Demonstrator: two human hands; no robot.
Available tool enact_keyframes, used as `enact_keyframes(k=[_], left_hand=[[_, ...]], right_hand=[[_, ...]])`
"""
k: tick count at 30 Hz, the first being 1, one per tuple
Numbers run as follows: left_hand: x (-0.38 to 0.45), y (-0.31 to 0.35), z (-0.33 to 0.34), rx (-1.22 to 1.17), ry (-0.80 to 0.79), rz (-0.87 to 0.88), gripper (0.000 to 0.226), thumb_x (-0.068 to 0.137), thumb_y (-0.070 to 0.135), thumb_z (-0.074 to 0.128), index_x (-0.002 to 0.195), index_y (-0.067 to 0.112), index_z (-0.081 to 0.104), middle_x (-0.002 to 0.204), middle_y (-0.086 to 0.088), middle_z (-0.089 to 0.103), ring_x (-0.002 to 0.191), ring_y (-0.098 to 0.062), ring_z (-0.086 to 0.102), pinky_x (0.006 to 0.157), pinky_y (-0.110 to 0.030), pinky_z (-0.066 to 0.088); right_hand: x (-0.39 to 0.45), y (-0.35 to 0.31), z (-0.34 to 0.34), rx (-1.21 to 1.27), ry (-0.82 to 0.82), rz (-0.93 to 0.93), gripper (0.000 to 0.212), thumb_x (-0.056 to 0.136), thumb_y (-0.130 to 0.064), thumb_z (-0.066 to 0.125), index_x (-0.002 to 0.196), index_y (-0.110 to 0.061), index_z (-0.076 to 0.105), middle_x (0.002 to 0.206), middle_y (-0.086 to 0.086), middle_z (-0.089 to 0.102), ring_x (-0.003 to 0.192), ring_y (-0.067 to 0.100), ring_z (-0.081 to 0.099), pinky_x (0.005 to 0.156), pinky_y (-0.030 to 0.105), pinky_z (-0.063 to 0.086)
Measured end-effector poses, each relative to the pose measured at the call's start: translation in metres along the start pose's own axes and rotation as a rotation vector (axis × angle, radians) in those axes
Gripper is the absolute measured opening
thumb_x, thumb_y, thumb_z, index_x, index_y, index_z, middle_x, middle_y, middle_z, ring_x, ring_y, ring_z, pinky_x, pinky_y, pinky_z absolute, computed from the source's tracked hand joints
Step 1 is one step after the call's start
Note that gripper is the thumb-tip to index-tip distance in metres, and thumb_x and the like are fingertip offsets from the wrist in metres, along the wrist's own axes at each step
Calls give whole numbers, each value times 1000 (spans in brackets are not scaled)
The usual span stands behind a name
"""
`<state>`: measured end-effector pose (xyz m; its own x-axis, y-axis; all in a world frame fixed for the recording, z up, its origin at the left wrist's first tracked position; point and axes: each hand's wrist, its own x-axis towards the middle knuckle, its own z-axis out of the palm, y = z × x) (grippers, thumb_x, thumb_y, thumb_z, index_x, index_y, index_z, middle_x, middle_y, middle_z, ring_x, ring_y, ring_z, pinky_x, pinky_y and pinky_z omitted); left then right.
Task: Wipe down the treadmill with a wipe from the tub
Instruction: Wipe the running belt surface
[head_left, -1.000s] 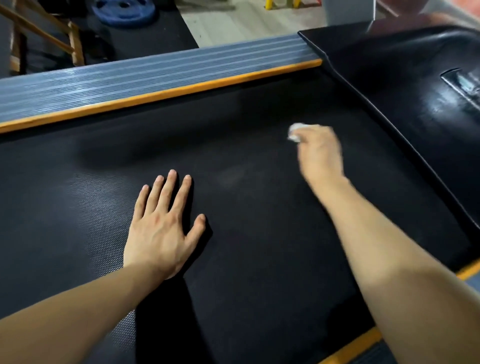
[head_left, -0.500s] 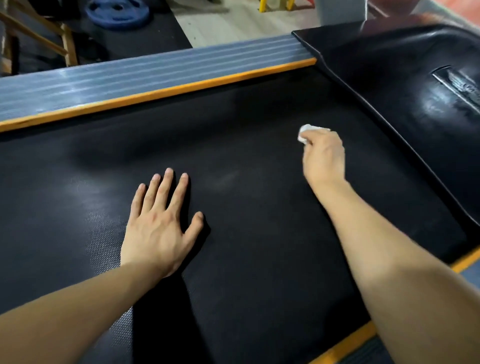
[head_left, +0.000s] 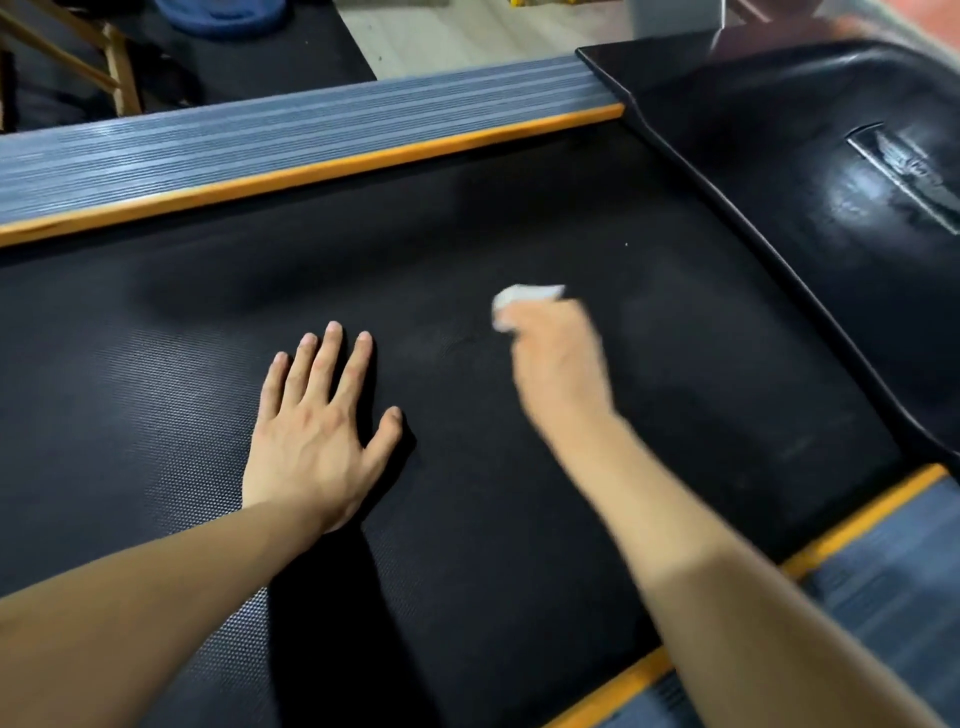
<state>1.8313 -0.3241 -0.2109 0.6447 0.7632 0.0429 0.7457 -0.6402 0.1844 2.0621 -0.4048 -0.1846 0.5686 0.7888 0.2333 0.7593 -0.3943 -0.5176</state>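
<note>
Far left, top corner: wooden frame (head_left: 117, 62) standing on dark floor mat, blue weight plate (head_left: 223, 13) beside it, cut off by the top edge. Below that runs the grey ribbed side rail (head_left: 291, 130) with its orange strip (head_left: 311, 169) along the belt edge.

Your left hand (head_left: 317, 436) lies flat on the black treadmill belt (head_left: 156, 389), palm down, fingers straight and slightly spread, thumb out to the side. It holds nothing, just presses on the belt.

Middle-right: your right hand (head_left: 558, 364) is on the belt, blurred with motion. Its fingers are curled around a white wipe (head_left: 524, 301); the bunched wipe sticks out past the fingertips on the far side and at the left of the knuckles. Wipe sits against the belt surface near its centre, well apart from your left hand. Exact finger placement on the wipe cannot be made out because of the blur.

Right: glossy black motor cover (head_left: 805, 182) at the belt's end, with a shiny badge (head_left: 914, 166) on it, lettering unreadable. Lower right: second orange strip (head_left: 857, 519) and grey side rail (head_left: 893, 597), partly under your right forearm.
</note>
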Motion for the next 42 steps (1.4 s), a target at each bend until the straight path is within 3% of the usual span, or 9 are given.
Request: enact_keyframes(k=[4,9,16,21,26,29,32,38,42], left_hand=[[-1,-1,-1,-10,-3,0,78,95,65,23,163,27,15,171,-5,12,158,-22,5,128,-45,6],[0,0,0,-12,-9,-2,79,95,66,22,163,26,14,171,-6,12,158,-22,4,128,-45,5],[0,0,0,-6,4,-6,79,95,65,23,163,26,15,170,-5,13,158,-22,5,128,-45,6],[0,0,-1,1,-2,0,79,95,65,23,163,26,16,170,-6,14,158,-23,7,127,-46,6],[0,1,-1,-3,3,0,79,94,66,23,163,26,17,170,-7,14,157,-24,7,128,-46,6],[0,0,0,-5,14,-1,79,94,66,23,162,26,18,170,-7,15,157,-25,8,128,-46,6],[0,0,1,6,19,0,79,95,65,23,162,26,18,170,-8,15,157,-26,9,128,-46,6],[-1,0,0,8,9,-3,78,95,65,23,162,25,17,170,-8,14,157,-26,8,128,-46,5],[0,0,1,10,17,-2,79,95,66,22,162,25,17,170,-7,13,157,-25,6,128,-45,4]], right_hand=[[-34,-29,7,-32,-204,-518,23,87,-11,50,96,-15,70,100,-4,68,90,17,56,80,29,47],[75,62,-66,-181,228,-8,15,82,-2,50,84,4,63,88,21,66,86,37,63,74,48,50],[85,81,-45,-127,89,245,25,80,5,43,92,4,64,103,21,68,97,41,64,82,44,52],[4,-4,5,33,20,-43,30,86,-12,47,95,-16,75,100,4,72,91,15,57,83,21,44],[-38,-12,12,23,-155,-468,34,90,-10,48,111,-12,74,114,3,71,100,25,62,91,32,52],[7,59,-32,-125,-21,-140,31,91,-14,47,104,-12,75,103,-2,70,89,13,58,82,11,44],[21,93,-59,-218,109,159,12,80,-3,44,79,-6,56,86,7,62,71,14,40,64,26,37],[-74,-37,14,80,-154,-306,31,85,-9,49,101,-9,75,107,6,73,100,21,59,90,28,47],[-50,19,-15,64,-89,-310,31,88,-16,50,102,-11,78,108,6,74,104,20,61,99,18,42]])
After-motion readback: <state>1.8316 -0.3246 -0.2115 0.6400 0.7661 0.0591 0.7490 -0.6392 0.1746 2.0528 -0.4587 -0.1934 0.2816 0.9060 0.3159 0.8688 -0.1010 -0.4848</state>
